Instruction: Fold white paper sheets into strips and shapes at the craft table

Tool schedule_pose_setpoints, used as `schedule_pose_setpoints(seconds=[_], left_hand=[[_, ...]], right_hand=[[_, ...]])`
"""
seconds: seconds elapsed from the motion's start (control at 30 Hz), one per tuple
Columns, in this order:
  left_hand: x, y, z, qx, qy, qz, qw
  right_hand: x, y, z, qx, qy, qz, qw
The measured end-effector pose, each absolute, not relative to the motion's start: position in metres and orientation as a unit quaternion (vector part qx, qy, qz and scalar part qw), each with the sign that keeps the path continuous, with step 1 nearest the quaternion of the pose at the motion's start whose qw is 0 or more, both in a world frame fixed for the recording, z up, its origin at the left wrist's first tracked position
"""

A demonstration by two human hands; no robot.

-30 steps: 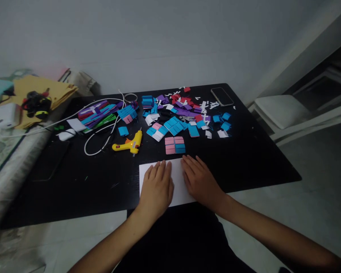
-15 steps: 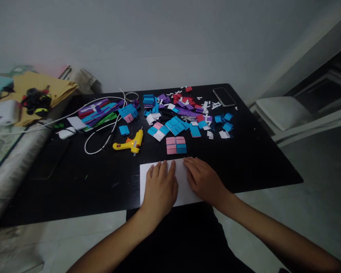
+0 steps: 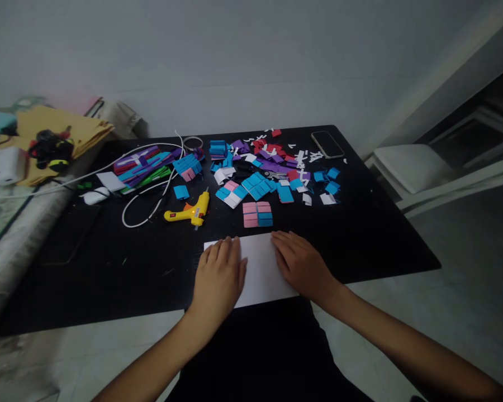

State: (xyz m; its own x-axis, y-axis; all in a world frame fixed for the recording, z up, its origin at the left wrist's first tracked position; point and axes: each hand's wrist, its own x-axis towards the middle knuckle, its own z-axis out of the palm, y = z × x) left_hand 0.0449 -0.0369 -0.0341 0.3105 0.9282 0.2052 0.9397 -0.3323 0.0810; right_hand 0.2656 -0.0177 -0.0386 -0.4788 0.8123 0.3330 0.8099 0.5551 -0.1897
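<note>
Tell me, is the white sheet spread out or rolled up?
Spread out: the white sheet lies flat on the black table, under the left hand and right hand. Cannot tell whether it is doubled.

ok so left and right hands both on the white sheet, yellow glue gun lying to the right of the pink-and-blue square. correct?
One thing off: the yellow glue gun lies to the left of the pink-and-blue square, as the head view shows. The left hand and right hand are both on the white sheet, as you said.
</note>
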Motion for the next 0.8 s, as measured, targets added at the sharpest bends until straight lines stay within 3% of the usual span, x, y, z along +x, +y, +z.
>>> schedule_pose_setpoints(seconds=[0.63, 0.8], left_hand=[[-0.001, -0.047, -0.037, -0.789, -0.598, -0.112, 0.084], [0.001, -0.048, -0.043, -0.785, -0.602, -0.119, 0.092]], right_hand=[[0.252, -0.018, -0.036, -0.478, -0.858, -0.017, 0.188], [0.219, -0.02, -0.038, -0.411, -0.897, 0.034, 0.16]])
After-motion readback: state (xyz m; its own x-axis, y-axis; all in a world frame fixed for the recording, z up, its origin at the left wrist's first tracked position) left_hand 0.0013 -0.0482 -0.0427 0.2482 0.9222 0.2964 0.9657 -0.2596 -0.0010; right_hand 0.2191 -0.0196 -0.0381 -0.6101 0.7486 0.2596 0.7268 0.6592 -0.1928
